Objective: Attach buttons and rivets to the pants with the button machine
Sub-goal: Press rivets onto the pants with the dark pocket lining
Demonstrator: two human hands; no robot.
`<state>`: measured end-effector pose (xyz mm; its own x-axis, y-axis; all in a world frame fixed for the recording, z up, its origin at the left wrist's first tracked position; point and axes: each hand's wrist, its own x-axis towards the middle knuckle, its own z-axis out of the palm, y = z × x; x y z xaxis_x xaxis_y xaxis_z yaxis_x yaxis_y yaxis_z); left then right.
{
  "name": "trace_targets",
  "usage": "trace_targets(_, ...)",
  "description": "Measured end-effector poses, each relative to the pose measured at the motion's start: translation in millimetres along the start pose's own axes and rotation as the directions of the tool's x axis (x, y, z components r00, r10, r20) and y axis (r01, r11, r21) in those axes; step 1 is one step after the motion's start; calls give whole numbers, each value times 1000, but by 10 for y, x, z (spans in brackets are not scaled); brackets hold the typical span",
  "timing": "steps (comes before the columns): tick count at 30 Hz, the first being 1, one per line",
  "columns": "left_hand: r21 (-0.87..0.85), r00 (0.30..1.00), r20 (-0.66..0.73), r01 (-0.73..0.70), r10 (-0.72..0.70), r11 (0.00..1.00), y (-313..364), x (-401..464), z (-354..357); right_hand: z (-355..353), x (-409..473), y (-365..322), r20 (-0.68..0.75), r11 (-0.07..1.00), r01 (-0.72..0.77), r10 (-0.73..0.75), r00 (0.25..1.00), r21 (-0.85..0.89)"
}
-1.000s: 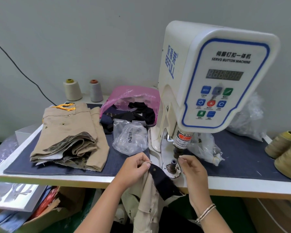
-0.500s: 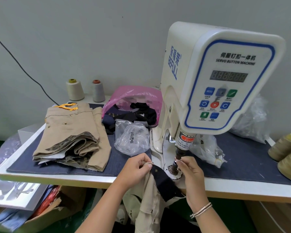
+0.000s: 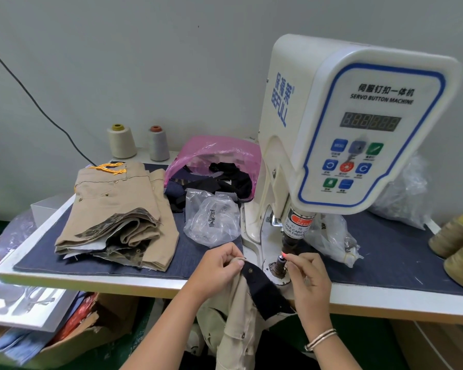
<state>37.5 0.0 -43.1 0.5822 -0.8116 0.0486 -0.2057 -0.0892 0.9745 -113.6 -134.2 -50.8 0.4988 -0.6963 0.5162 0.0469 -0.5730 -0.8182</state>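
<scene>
Two hands working at button machine (image 3: 358,134): right hand (image 3: 309,283) fingers now pinching stud onto lower die (image 3: 278,268); left hand (image 3: 219,268) fingers clamping pants (image 3: 241,297) waistband beside die, ready for positioning.

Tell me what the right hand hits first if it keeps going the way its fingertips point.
The right hand points up-left at the lower die post on the button machine. It would likely meet that post first; its fingertips look almost touching it, though depth is unclear.
</scene>
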Motion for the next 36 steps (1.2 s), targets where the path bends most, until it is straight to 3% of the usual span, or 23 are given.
trace_targets(7, 8, 1000, -1, -4, 4, 1000, -6, 4, 4, -46, 29, 12, 7, 983, 152, -152, 988, -100)
trace_targets(14, 1, 1000, -3, -7, 7, 1000, -19, 9, 4, -102, 47, 46, 93, 953, 221, -206, 974, -207)
trace_targets(21, -15, 1000, -4, -15, 15, 1000, -26, 11, 5, -167, 63, 25, 125, 828, 337, -315, 941, -449)
trace_targets(25, -15, 1000, -2, -22, 22, 1000, -38, 16, 12, -188, -36, -70, 8, 942, 204, -210, 978, -265)
trace_targets(30, -1, 999, -3, -33, 33, 999, -34, 37, 12, 170, -202, -557, 245, 945, 320, -294, 924, -70)
trace_targets(32, 46, 998, -11, -57, 57, 997, -30, 41, 6, 464, -22, -792, 277, 944, 329, -316, 907, 0)
trace_targets(36, 55, 998, -47, -38, 40, 998, -11, 14, 6, 1149, 663, -1042, 288, 987, 157, -159, 944, 30)
